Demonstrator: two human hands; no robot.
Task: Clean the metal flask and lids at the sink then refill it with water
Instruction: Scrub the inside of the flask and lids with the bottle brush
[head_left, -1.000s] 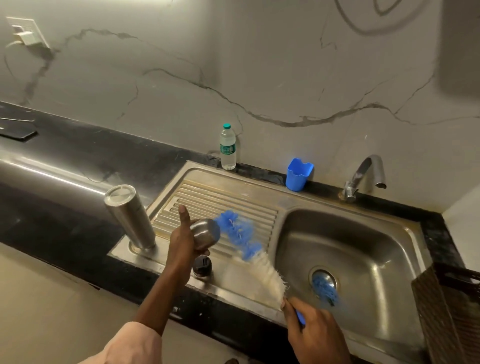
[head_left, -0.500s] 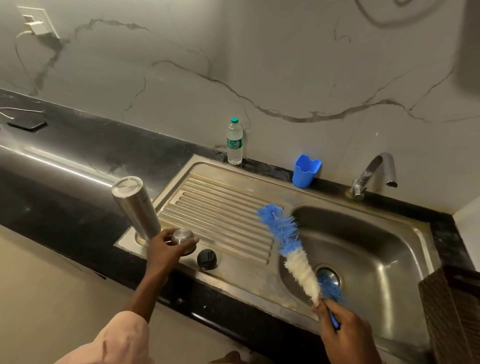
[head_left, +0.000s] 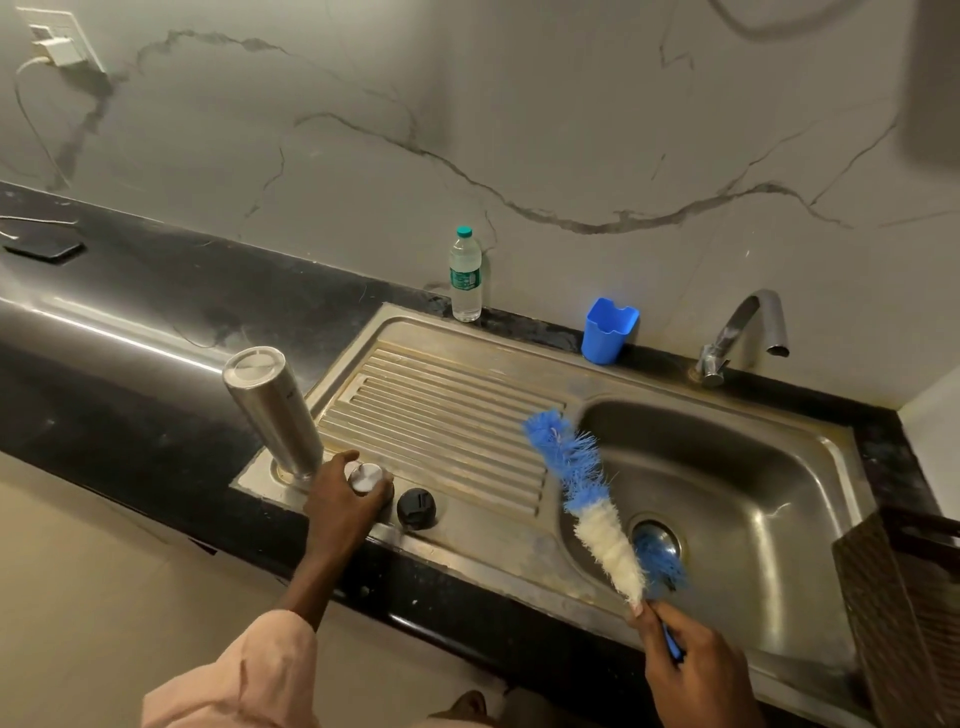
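Steel flask (head_left: 275, 410) stands upside down at the drainboard's (head_left: 447, 415) left corner. My left hand (head_left: 340, 501) curls round the metal lid (head_left: 365, 476) beside the black lid (head_left: 415, 507); my right hand (head_left: 693, 670) grips the bottle brush (head_left: 587, 493) over the basin.

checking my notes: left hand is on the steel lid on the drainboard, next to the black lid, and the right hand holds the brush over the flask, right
Not quite. In the head view the brush in the right hand is over the sink basin, not the flask, which stands inverted at the drainboard's left end. The rest holds: the left hand is on the steel lid, beside the black lid.
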